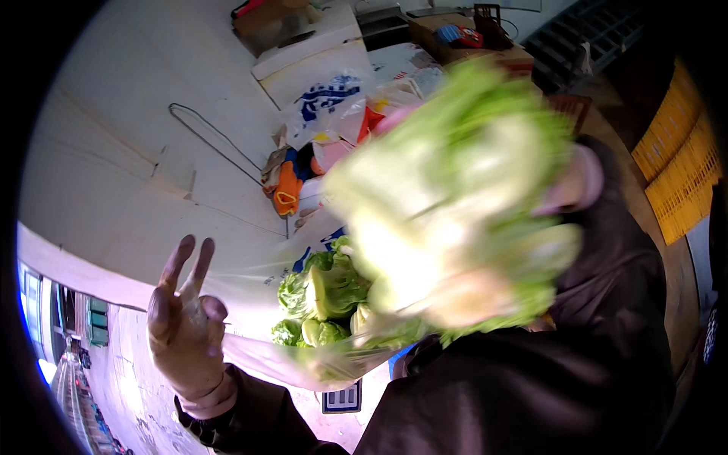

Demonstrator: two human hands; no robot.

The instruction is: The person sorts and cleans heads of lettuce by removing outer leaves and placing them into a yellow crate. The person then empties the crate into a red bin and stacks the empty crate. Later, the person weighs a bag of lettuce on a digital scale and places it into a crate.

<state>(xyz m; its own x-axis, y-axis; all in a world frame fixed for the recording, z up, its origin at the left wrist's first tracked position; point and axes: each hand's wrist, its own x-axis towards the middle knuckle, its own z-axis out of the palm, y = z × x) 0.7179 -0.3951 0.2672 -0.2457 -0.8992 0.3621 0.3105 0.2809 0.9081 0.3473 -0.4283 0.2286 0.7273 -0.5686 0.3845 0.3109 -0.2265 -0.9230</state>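
A big head of leafy lettuce [443,216], blurred and close to the camera, fills the middle right. My right hand [573,177] holds it; the leaves hide most of that hand, leaving the wrist and pink cuff visible. At the left, my gloved left hand [185,335] has two fingers raised and the others curled on the rim of a clear plastic bag [250,347]. The bag film stretches from that hand toward the middle. Several smaller lettuce heads [327,290] lie in the bag, below and left of the large one.
Beyond the bag lie a printed plastic bag [330,102] and an orange-and-blue cloth item [284,182] beside a white wall [142,153]. A device with a display [341,398] sits below the lettuce bag. Yellow plastic crates [679,165] stand at right, near metal stairs [580,40].
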